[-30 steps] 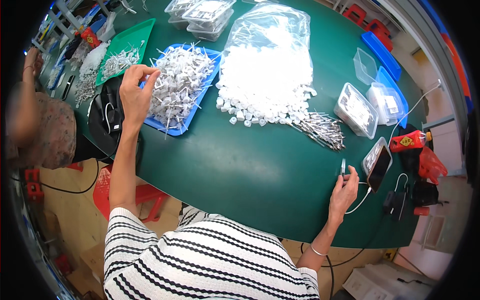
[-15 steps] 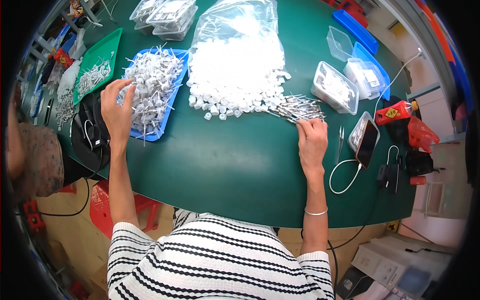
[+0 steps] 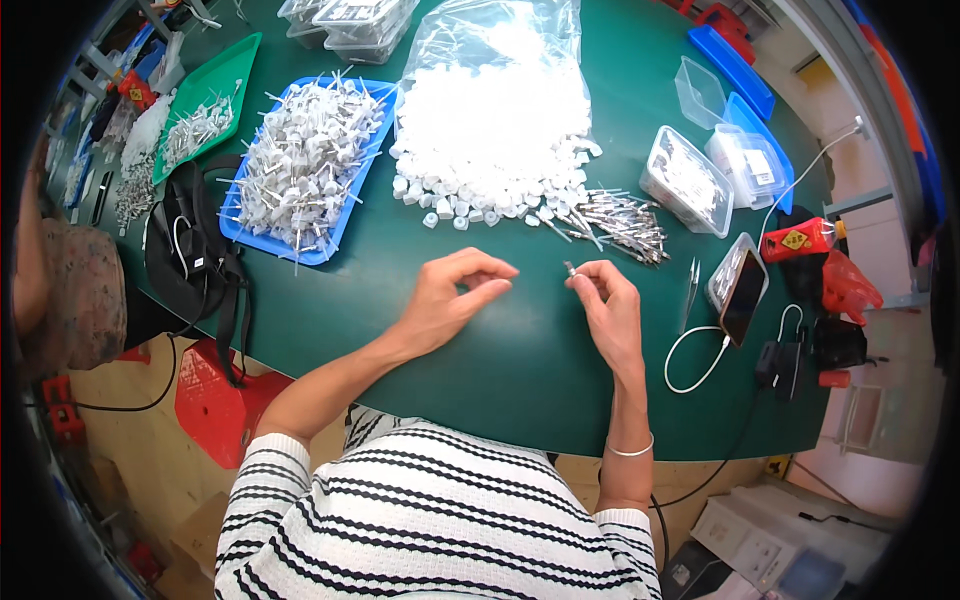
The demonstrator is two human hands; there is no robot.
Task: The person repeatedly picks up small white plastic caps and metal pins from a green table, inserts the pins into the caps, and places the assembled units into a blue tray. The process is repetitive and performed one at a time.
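Note:
In the middle of the green table, my left hand (image 3: 450,298) reaches inward with thumb and fingers apart and nothing between them. To its right, my right hand (image 3: 608,308) pinches a small thin metal pin (image 3: 570,268), whose tip sticks out toward the left hand. A gap separates the two hands. Behind my right hand lies a loose pile of metal pins (image 3: 625,225). White plastic caps (image 3: 490,150) spill from a clear plastic bag (image 3: 495,35) beyond both hands. At the left, a blue tray (image 3: 272,245) is heaped with white caps fitted on metal stems (image 3: 305,165).
Tweezers (image 3: 692,290) lie right of my right hand, near a phone (image 3: 741,300) on a clear box with a white cable. Clear tubs (image 3: 688,180) stand at the back right. At the left are a black bag (image 3: 190,240), a green tray (image 3: 245,80) and another person's arm (image 3: 32,270).
My left hand has come from the blue tray to the table's middle. My right hand has left the pin pile and drawn nearer, now holding a pin. The view has shifted slightly.

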